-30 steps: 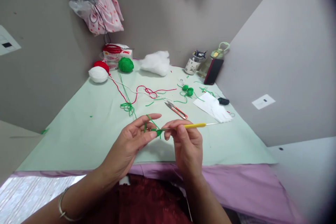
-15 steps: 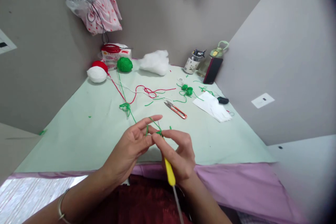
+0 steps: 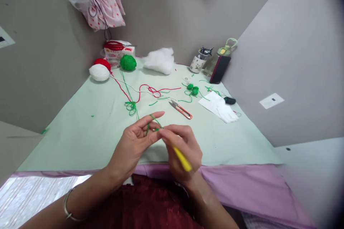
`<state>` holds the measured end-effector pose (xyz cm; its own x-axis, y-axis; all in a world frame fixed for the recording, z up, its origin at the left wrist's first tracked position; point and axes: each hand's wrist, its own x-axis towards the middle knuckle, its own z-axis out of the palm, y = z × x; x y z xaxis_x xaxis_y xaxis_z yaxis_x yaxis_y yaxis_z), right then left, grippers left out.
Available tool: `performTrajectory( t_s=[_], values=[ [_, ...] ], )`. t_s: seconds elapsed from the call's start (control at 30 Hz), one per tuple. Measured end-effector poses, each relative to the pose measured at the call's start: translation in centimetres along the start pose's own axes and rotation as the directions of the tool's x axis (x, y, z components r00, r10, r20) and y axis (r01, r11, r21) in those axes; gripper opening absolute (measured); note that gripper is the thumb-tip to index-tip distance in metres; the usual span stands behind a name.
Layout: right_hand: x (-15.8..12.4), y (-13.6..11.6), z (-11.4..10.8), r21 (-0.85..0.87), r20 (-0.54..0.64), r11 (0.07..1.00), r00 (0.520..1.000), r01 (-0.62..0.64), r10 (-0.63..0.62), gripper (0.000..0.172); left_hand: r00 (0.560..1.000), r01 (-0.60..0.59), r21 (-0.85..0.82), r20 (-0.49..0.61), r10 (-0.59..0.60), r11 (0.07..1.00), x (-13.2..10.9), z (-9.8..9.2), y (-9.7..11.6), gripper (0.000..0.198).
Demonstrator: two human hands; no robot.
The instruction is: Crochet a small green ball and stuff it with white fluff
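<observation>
Green yarn (image 3: 155, 119) runs over the raised index finger of my left hand (image 3: 133, 145), whose thumb pinches a small green piece at the fingertips. My right hand (image 3: 185, 150) grips a crochet hook by its yellow handle (image 3: 182, 159), and its fingertips meet those of the left. The hook's tip and most of the green piece are hidden behind the fingers. From the hands the strand leads back to a loose green tangle (image 3: 130, 108) and the green yarn ball (image 3: 128, 63).
Orange-handled thread snips (image 3: 180, 110) lie just beyond my hands. White (image 3: 99, 73) and red (image 3: 102, 64) yarn balls stand back left, beside white stuffing (image 3: 160, 61). At right are small green balls (image 3: 195, 90), paper (image 3: 218, 106), a pen cup (image 3: 199, 61), a phone (image 3: 220, 69) and a bottle (image 3: 225, 50).
The yellow handle has swung to the right as my right hand turned. The tangle of green yarn has shifted and loosened slightly. My left hand keeps its pinch.
</observation>
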<state>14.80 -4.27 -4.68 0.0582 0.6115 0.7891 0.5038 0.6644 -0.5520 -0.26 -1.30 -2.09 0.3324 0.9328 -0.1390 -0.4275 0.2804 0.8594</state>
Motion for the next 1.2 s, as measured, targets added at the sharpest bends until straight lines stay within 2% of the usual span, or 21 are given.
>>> performTrajectory(
  t_s=[0.07, 0.1, 0.17, 0.23, 0.3, 0.4, 0.47, 0.57, 0.63, 0.73, 0.83, 0.93, 1.0, 1.03, 1.1, 1.13, 1.2],
  values=[
    [-0.2, 0.2, -0.1, -0.081, -0.019, 0.993, 0.996, 0.081, -0.083, 0.039, 0.992, 0.120, -0.085, 0.042, -0.116, 0.989, 0.2, -0.1, 0.2, 0.041],
    [0.0, 0.2, -0.2, -0.051, -0.033, 0.997, 0.998, 0.057, -0.059, 0.036, 0.982, 0.182, -0.128, 0.069, -0.175, 0.975, 0.3, -0.1, 0.3, 0.039],
    [0.6, 0.3, -0.6, 0.133, -0.068, 0.986, 0.991, -0.102, 0.112, 0.027, 0.968, 0.245, -0.192, 0.102, -0.229, 0.950, 0.4, -0.1, 0.6, 0.033],
    [1.2, 0.3, -0.8, 0.351, -0.061, 0.903, 0.956, -0.249, 0.288, 0.022, 0.980, 0.195, -0.186, 0.075, -0.184, 0.963, 0.4, -0.1, 0.7, 0.031],
    [1.6, 0.2, -0.8, 0.470, 0.000, 0.822, 0.931, -0.322, 0.365, 0.019, 0.994, 0.101, -0.108, 0.041, -0.097, 0.989, 0.3, 0.1, 0.6, 0.032],
    [1.5, 0.2, -0.5, 0.493, 0.083, 0.781, 0.914, -0.384, 0.397, 0.015, 0.999, 0.009, 0.009, 0.044, -0.009, 1.000, 0.1, 0.2, 0.3, 0.030],
    [1.4, 0.4, -0.3, 0.530, 0.089, 0.730, 0.884, -0.432, 0.459, 0.014, 0.997, 0.003, 0.040, 0.071, -0.006, 0.999, 0.0, 0.1, 0.2, 0.026],
    [1.6, 0.6, -0.4, 0.634, 0.119, 0.599, 0.827, -0.489, 0.550, 0.015, 0.996, 0.006, 0.065, 0.089, -0.012, 0.998, 0.0, -0.1, 0.3, 0.026],
    [1.7, 0.6, -0.6, 0.671, 0.145, 0.550, 0.816, -0.497, 0.559, 0.019, 0.997, 0.000, 0.093, 0.073, -0.007, 0.996, 0.0, -0.2, 0.4, 0.026],
    [1.7, 0.4, -0.9, 0.650, 0.139, 0.591, 0.840, -0.477, 0.525, 0.022, 0.999, -0.015, 0.146, 0.043, 0.009, 0.989, 0.1, -0.5, 0.4, 0.027],
    [1.4, -0.1, -1.2, 0.496, 0.098, 0.763, 0.900, -0.414, 0.425, 0.022, 0.997, -0.077, 0.236, 0.026, 0.073, 0.969, -0.1, -0.6, 0.3, 0.027],
    [0.9, -0.3, -1.3, 0.226, 0.076, 0.955, 0.981, -0.190, 0.177, 0.023, 0.977, -0.191, 0.389, -0.017, 0.215, 0.901, -0.4, -0.4, 0.3, 0.028],
    [0.5, -0.2, -1.2, 0.011, 0.080, 0.999, 0.996, 0.032, -0.033, 0.026, 0.959, -0.232, 0.429, -0.047, 0.278, 0.873, -0.5, -0.2, 0.3, 0.033],
    [0.3, -0.1, -1.0, -0.092, 0.088, 0.986, 0.988, 0.137, -0.129, 0.027, 0.962, -0.224, 0.396, -0.054, 0.266, 0.891, -0.5, -0.1, 0.3, 0.036],
    [0.1, 0.1, -0.8, -0.221, 0.099, 0.941, 0.966, 0.257, -0.241, 0.029, 0.992, -0.112, 0.231, -0.025, 0.121, 0.966, -0.4, 0.0, 0.3, 0.044],
    [0.1, 0.3, -0.8, -0.221, 0.081, 0.942, 0.967, 0.252, -0.240, 0.030, 1.000, -0.014, 0.125, 0.018, 0.012, 0.992, -0.3, 0.0, 0.4, 0.045],
    [0.4, 0.3, -0.8, -0.078, 0.004, 0.991, 0.994, 0.105, -0.105, 0.027, 0.982, 0.161, -0.050, 0.109, -0.155, 0.986, 0.0, -0.1, 0.6, 0.043]
  ],
)
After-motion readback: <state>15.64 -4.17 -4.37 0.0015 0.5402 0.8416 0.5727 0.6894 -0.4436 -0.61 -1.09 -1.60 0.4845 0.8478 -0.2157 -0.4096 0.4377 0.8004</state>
